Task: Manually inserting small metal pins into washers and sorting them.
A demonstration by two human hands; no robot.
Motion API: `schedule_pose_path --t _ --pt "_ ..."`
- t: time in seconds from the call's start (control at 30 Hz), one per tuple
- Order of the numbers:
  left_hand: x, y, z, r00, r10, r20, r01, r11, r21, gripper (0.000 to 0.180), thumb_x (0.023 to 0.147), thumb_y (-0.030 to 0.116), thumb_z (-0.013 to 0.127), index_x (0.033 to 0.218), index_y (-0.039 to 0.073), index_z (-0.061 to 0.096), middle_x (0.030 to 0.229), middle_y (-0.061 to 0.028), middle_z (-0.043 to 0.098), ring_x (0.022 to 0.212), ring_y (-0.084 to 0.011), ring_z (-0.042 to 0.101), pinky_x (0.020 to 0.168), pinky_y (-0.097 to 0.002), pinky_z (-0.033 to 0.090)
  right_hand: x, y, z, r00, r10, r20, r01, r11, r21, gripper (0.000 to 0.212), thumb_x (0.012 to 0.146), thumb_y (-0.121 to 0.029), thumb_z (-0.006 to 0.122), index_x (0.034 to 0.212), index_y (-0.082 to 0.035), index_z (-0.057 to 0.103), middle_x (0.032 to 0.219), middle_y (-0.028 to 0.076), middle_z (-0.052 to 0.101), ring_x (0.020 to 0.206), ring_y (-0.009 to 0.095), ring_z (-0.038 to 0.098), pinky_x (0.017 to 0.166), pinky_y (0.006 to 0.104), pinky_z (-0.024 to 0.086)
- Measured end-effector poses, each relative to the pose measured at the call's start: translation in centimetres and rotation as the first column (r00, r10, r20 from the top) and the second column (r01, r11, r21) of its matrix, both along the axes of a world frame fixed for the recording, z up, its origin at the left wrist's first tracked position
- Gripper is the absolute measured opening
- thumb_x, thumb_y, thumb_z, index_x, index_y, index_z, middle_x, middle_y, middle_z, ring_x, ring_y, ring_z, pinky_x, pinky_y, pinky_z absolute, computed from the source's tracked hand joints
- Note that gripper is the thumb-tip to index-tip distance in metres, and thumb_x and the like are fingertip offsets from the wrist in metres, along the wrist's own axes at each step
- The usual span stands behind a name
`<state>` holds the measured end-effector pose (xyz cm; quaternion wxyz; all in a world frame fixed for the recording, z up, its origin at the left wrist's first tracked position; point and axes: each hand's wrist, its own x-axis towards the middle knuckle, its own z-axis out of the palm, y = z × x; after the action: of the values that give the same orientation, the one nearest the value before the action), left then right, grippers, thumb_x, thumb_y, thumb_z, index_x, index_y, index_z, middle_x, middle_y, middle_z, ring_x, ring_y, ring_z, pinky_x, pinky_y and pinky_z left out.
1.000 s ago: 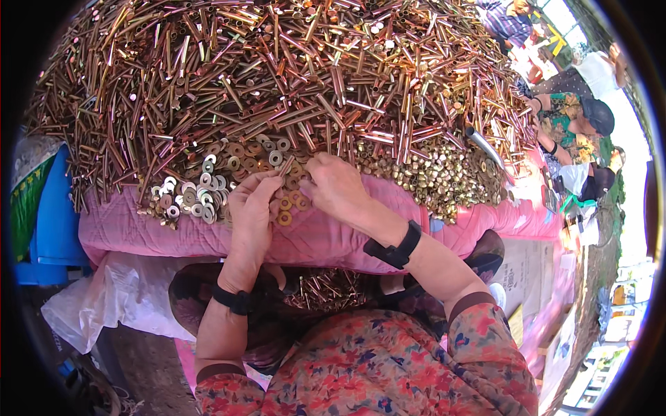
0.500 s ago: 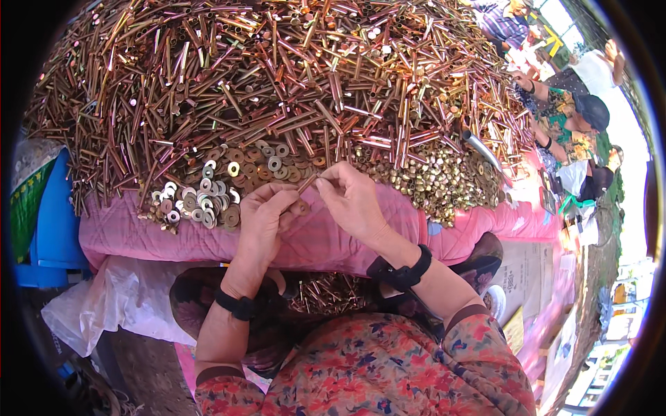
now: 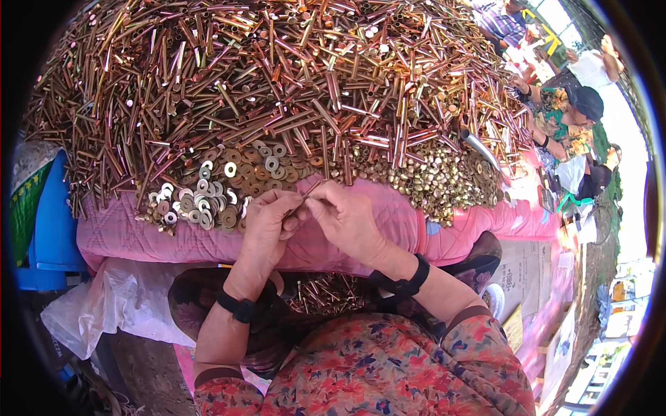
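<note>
My left hand point(image 3: 265, 223) is closed around a thin copper-coloured metal rod point(image 3: 314, 187), which slants up and to the right. Fingers of my right hand point(image 3: 349, 223) pinch close against it, meeting the left fingertips; whether they hold a small part as well is hidden. Both hands are just above the pink quilted cloth point(image 3: 159, 236). Left of them lies a heap of flat metal washers point(image 3: 208, 201), some silvery, some brownish. To the right is a heap of small brassy nuts point(image 3: 447, 187).
Beyond the hands spreads a large pile of copper-coloured metal tubes point(image 3: 263, 83). A thicker grey tube point(image 3: 480, 149) lies at the nuts' edge. More metal pieces point(image 3: 326, 295) sit below, between my knees. A blue container point(image 3: 57, 229) stands left; other people point(image 3: 565, 121) sit at right.
My right hand has come down slightly and in toward the left, so the fingertips of both hands now meet. The rod is still held.
</note>
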<state>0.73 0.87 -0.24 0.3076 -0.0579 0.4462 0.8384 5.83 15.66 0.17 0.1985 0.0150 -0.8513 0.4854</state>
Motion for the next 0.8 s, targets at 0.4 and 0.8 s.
schedule_pose_path --t 0.4,0.8 --pt "0.0 0.3 0.5 0.989 0.123 -0.079 -0.129 0.989 -0.07 0.009 0.079 0.005 0.059 0.072 0.001 0.057 0.063 -0.0088 0.061 0.042 -0.0057 0.043 0.037 -0.0174 0.03 -7.1 3.7 1.0 0.96 -0.247 0.132 0.119 0.786 0.607 0.025 0.077 -0.012 0.064 0.088 0.005 0.05 0.07 0.023 0.06 0.074 0.039 0.063 0.064 0.0431 0.051" --pt "0.4 -0.2 0.7 0.982 0.124 -0.139 -0.139 0.985 -0.106 0.006 0.078 0.004 0.062 0.08 -0.001 0.06 0.067 -0.0103 0.064 0.043 -0.0052 0.045 0.04 -0.0163 0.03 -3.5 5.6 1.4 0.897 -0.319 0.307 0.151 0.873 0.465 0.031 0.069 -0.014 0.057 0.096 0.0 0.061 0.085 0.019 0.064 0.08 0.033 0.063 0.072 0.0407 0.049"
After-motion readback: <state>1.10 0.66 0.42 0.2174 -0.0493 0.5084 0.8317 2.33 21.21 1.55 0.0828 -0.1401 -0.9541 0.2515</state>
